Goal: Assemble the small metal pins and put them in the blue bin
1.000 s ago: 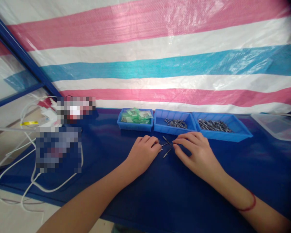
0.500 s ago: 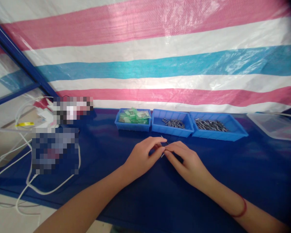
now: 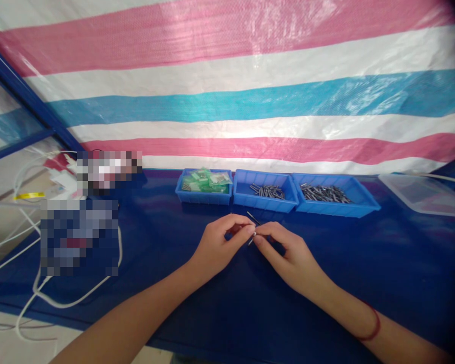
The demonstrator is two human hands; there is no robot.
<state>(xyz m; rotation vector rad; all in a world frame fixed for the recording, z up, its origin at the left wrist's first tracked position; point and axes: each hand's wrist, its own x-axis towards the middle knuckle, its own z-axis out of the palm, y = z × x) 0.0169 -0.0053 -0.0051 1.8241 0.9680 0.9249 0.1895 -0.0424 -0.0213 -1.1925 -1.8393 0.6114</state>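
My left hand (image 3: 220, 245) and my right hand (image 3: 292, 250) meet fingertip to fingertip above the blue table, just in front of the bins. Both are closed in a pinch on thin metal rods. A dark rod (image 3: 253, 218) sticks out beyond the fingertips, toward the bins. Below them shows a short light rod end (image 3: 251, 242); whether it belongs to the same piece I cannot tell. The middle blue bin (image 3: 263, 203) holds several short silvery rods, and the right blue bin (image 3: 337, 208) several darker ones.
Small green-and-clear packets fill the left blue bin (image 3: 203, 199). A translucent plastic lid (image 3: 420, 197) lies at the back right. White cables (image 3: 79, 303) loop over the table's left side near blurred-out items. Behind the table hangs a striped plastic sheet (image 3: 227, 106).
The view has shifted slightly, so the bins appear a little further left. My fingertips stay together, and more of the dark rod shows beyond them.
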